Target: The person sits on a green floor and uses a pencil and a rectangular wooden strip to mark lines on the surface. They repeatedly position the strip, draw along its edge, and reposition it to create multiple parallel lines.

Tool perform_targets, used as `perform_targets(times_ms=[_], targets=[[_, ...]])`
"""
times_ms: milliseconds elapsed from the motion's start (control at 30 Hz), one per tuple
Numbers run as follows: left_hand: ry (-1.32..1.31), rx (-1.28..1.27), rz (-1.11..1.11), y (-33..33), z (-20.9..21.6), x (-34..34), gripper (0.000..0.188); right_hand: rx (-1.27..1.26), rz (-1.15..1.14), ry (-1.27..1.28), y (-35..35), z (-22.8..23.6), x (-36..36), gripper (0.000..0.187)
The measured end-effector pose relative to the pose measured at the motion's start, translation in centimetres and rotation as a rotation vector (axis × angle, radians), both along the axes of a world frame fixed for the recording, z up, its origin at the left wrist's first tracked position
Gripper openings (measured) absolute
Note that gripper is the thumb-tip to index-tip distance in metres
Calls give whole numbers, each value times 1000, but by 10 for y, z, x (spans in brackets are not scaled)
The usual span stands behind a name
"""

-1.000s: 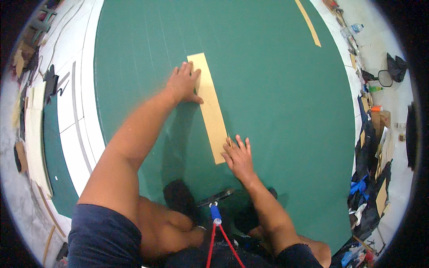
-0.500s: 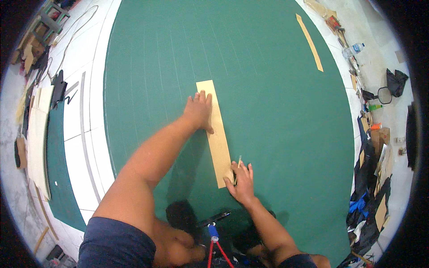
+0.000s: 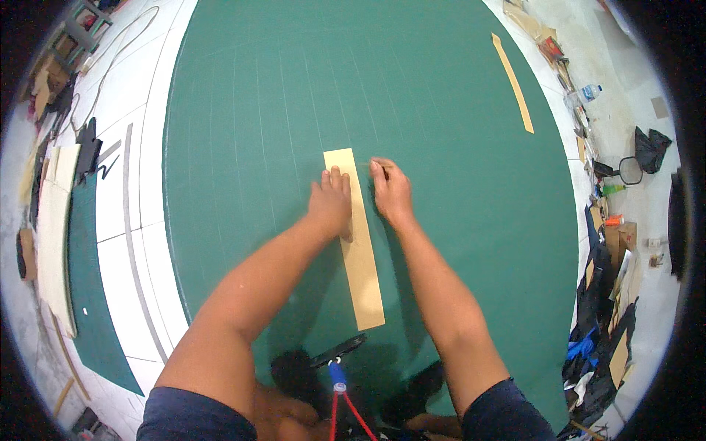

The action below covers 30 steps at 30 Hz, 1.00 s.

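A long tan cardboard strip lies lengthwise in front of me on a large green sheet. My left hand presses on the upper part of the strip, fingers stretched out and lying flat. To the right of the strip's far end, my right hand is closed in a pinch, slightly apart from the strip. Between its fingertips is a thin pale stick, mostly hidden by the fingers. Faint pale straight lines run along the sheet to the left and beyond the strip.
A second, narrower tan strip lies at the sheet's far right. White floor tiles border the sheet on the left. Along the right wall are a water bottle, a black bag and dark scraps. A red cord hangs close to me.
My right hand has moved away from me, from the strip's near end to beside its far end, with the thin stick. My left hand remains on the strip; the whole view has shifted slightly.
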<state>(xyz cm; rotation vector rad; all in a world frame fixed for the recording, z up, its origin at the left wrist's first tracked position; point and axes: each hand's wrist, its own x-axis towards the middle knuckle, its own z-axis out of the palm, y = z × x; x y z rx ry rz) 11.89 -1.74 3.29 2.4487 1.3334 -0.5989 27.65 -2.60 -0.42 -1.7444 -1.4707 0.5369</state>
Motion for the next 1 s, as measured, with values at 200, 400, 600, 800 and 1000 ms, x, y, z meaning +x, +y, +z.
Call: perform_targets(times_ms=[200, 400, 600, 800, 1000], targets=[[23, -17, 5, 1, -7, 3, 145, -59, 70, 8, 43, 5, -12, 26], [22, -26, 17, 0, -3, 4, 143, -21, 119, -77, 48, -1, -11, 22], [61, 1, -4, 0, -3, 7, 140, 57, 194, -181, 46, -3, -8, 20], [56, 14, -2, 3, -11, 4, 144, -91, 377, -306, 4, 8, 0, 23], [54, -35, 8, 2, -5, 4, 146, -31, 433, -297, -97, 3, 14, 19]])
